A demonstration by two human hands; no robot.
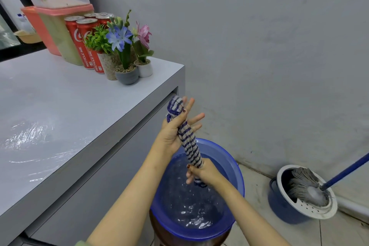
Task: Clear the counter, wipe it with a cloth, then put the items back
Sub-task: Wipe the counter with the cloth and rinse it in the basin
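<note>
A blue-and-white striped cloth (pixel 188 142) is twisted into a tight rope above a blue basin (pixel 223 152) of water. My left hand (pixel 175 128) grips the cloth's upper end, with some fingers spread. My right hand (pixel 201 171) is closed around its lower end, just over the water. The grey counter (pixel 60 110) on the left shows wet streaks. At its far corner stand red soda cans (pixel 87 46) and three small potted flowers (pixel 127 56).
Two stacked plastic containers (pixel 58 26), pink and clear, stand behind the cans. On the tiled floor at the right sits a mop bucket (pixel 287 209) holding a grey mop head (pixel 305 185) with a blue handle. A grey wall runs behind.
</note>
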